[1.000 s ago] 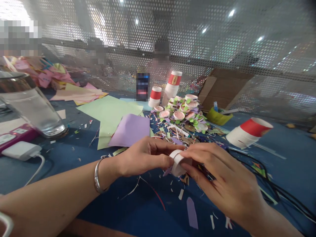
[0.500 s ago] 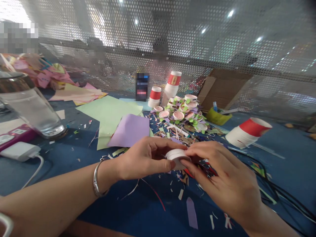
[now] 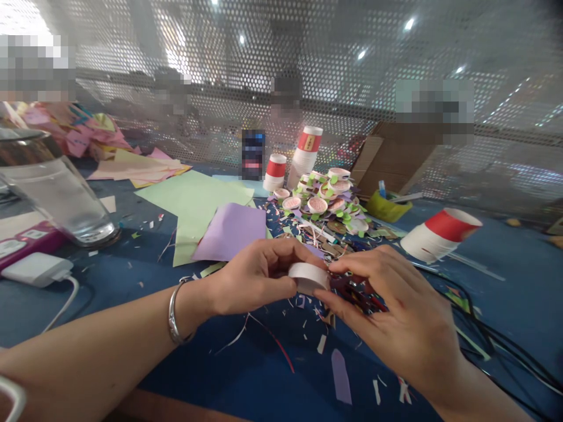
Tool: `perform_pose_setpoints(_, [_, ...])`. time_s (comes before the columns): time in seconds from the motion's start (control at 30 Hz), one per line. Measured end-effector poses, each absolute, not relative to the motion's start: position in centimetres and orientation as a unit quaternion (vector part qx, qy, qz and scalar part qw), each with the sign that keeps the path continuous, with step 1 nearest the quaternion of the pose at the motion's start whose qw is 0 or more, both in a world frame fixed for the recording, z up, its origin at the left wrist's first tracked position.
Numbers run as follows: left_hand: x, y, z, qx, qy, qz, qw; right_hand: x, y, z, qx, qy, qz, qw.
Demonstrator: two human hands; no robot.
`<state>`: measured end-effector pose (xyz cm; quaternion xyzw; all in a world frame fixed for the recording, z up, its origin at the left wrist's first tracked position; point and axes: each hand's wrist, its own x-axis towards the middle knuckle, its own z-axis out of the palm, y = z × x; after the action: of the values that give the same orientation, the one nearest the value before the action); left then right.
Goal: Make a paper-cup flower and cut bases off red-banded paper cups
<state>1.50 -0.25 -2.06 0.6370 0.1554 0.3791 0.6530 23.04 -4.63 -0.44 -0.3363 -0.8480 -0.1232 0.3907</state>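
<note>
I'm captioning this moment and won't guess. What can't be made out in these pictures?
All in the head view:
White piece: partly covered by the left hand and right hand; far side faces away.
Glass: cut off by the left edge.
Screen: pixelated, contents unreadable.
Tall cup stack: lettering too small to read.

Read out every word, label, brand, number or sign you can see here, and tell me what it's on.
Nothing is clear enough to quote.
Gold label on the tall cup stack: characters too small to read.
Dark phone-like panel: pixelated, unreadable.
Pink paper pile: any marks are too blurred.
White round piece between left hand and right hand: no lettering shows.
</note>
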Motion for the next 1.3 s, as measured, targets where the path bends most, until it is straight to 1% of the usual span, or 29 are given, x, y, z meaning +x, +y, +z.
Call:
perform_pose_setpoints(0.3, [1.6,-0.7,-2.1,0.643,0.200,0.382,0.633,23.0,-4.8,-0.3,-0.334,-0.848,-0.102,0.398])
perform_pose_setpoints(0.43, [1.7,-0.7,-1.9,0.629,0.183,0.401,0.640,23.1,-4.7,-0.3,-0.335,-0.848,-0.097,0.399])
perform_pose_setpoints(0.6, [1.7,-0.6,-2.1,0.620,0.182,0.397,0.652,23.1,-4.8,-0.4,-0.337,-0.847,-0.099,0.399])
perform_pose_setpoints(0.83, [1.9,-0.7,-2.3,0.542,0.165,0.380,0.731,22.9,-4.8,-0.2,-0.329,-0.851,-0.090,0.398])
perform_pose_setpoints(1.07, [2.1,-0.9,-2.0,0.436,0.230,0.352,0.796,23.1,-4.5,-0.5,-0.345,-0.846,-0.086,0.398])
perform_pose_setpoints(1.3, [1.4,0.1,-2.0,0.407,0.159,0.299,0.848,23.5,-4.4,-0.6,-0.351,-0.839,-0.083,0.407])
